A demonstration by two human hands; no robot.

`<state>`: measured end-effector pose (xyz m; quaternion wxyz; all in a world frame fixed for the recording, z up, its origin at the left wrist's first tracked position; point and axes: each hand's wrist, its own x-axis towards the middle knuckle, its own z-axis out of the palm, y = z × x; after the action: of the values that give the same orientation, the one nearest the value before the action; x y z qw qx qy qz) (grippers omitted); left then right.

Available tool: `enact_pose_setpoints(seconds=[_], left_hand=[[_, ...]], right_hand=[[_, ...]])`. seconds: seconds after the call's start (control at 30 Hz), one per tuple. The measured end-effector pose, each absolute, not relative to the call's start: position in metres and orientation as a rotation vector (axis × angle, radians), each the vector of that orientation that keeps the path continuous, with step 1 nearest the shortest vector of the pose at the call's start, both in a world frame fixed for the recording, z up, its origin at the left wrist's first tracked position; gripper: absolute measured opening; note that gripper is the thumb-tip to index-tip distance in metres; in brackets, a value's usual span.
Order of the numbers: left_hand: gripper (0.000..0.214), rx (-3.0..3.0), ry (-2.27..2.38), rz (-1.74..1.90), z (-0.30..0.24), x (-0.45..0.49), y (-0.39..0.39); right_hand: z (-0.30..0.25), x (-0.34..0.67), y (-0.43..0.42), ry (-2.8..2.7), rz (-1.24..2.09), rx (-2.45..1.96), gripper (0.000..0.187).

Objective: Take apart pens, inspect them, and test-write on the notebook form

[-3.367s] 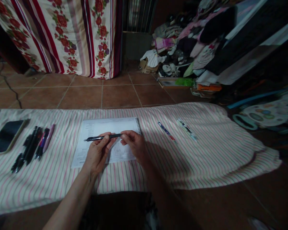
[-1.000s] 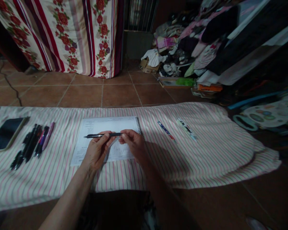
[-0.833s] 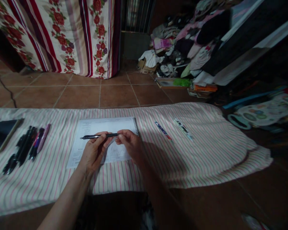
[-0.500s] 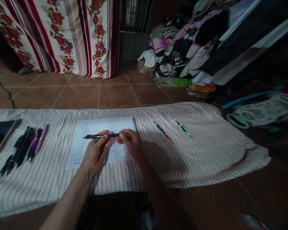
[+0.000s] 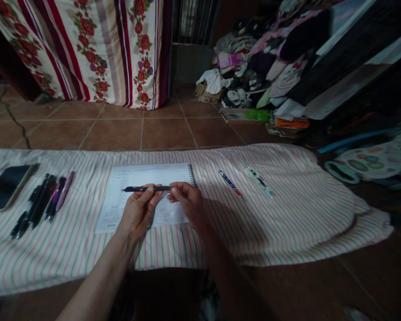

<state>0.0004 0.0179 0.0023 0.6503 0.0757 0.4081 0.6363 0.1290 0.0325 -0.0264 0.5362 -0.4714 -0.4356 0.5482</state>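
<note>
A black pen (image 5: 137, 189) lies level between my two hands, above an open spiral notebook (image 5: 153, 171) with printed and handwritten marks on its page. My left hand (image 5: 138, 207) pinches the pen around its middle, thumb on the near side. At the pen's right end, my right hand (image 5: 189, 200) closes thumb and fingers on it. The pen's tip points left. Part of the notebook is hidden behind my hands.
Several pens (image 5: 42, 200) and a phone (image 5: 8, 187) lie left on the striped cloth (image 5: 287, 223). Right of the notebook are a dark patterned pen (image 5: 230, 183) and a white patterned one (image 5: 259, 180). Beyond are a floral curtain (image 5: 110, 58) and heaped clothes (image 5: 250, 67).
The view has shifted slightly, so everything sits a little further right. Both hands keep their hold on the pen, with hardly any movement over the notebook.
</note>
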Motion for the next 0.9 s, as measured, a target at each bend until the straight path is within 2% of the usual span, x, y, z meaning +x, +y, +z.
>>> enact_pose_setpoints(seconds=[0.33, 0.9], left_hand=[[0.012, 0.205, 0.898, 1.405, 0.0, -0.006, 0.015], [0.018, 0.147, 0.918, 1.415, 0.007, -0.013, 0.014]], right_hand=[[-0.02, 0.127, 0.031, -1.086, 1.338, -1.087, 0.033], [-0.028, 0.121, 0.034, -1.075, 1.341, -1.036, 0.029]])
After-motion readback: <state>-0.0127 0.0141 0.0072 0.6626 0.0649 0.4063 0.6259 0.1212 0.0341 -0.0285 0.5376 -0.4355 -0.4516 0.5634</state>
